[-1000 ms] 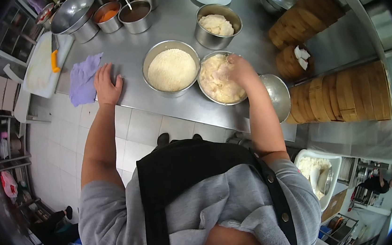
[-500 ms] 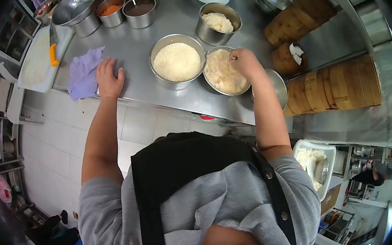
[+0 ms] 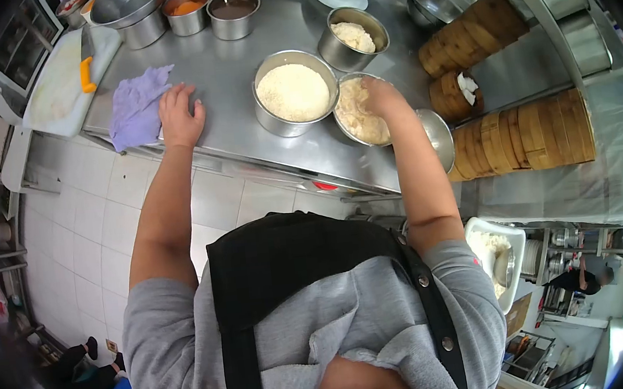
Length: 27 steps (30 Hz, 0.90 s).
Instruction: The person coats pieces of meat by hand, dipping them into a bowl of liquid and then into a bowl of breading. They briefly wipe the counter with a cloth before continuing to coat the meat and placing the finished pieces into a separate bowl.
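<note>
A stainless-steel worktop (image 3: 240,74) runs across the room, standing on a floor of pale square tiles (image 3: 90,231) with dark grout. To the right, stacks of round bamboo steamers (image 3: 538,135) lie on their sides beside a steel ledge, and wire shelving (image 3: 1,247) with odds and ends lines the left edge. Lower right, a brightly lit back area shows metal racks (image 3: 567,282) and a white tub (image 3: 505,258).
</note>
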Tool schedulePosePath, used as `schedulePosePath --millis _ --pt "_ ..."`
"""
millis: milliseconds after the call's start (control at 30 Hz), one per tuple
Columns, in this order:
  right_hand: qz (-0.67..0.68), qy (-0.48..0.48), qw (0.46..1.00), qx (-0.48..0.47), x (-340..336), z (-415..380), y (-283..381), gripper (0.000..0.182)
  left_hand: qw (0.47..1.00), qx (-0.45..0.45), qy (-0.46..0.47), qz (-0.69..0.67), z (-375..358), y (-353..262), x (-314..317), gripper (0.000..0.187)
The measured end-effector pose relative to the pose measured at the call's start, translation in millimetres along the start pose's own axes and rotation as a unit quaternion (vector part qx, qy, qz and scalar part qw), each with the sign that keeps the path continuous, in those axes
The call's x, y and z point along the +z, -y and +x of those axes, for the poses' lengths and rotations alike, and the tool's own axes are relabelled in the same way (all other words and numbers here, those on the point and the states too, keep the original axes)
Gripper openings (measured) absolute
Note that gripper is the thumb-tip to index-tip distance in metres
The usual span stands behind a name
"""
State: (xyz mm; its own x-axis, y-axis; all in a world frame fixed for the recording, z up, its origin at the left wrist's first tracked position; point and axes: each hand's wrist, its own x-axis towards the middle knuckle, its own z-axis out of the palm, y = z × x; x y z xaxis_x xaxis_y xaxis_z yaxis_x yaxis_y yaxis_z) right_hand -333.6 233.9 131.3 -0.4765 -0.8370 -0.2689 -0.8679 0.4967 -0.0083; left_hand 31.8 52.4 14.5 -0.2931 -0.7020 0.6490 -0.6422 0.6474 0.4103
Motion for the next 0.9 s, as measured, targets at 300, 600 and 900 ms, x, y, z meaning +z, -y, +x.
schedulePosePath --millis 300,600,900 --pt "-0.056 0.066 0.996 -0.028 -12 7 -6 0.058 1.000 -0.011 0.009 0.015 0 -4 -3 0.028" --pt "-0.055 0.087 0.994 -0.023 -23 -4 -1 0.050 1.000 -0.010 0.012 0.008 -1 -1 0 0.022" --pt "0.116 0.002 0.987 -0.107 -38 -14 -45 0.043 1.000 -0.011 0.016 0.015 -1 0 1 0.019"
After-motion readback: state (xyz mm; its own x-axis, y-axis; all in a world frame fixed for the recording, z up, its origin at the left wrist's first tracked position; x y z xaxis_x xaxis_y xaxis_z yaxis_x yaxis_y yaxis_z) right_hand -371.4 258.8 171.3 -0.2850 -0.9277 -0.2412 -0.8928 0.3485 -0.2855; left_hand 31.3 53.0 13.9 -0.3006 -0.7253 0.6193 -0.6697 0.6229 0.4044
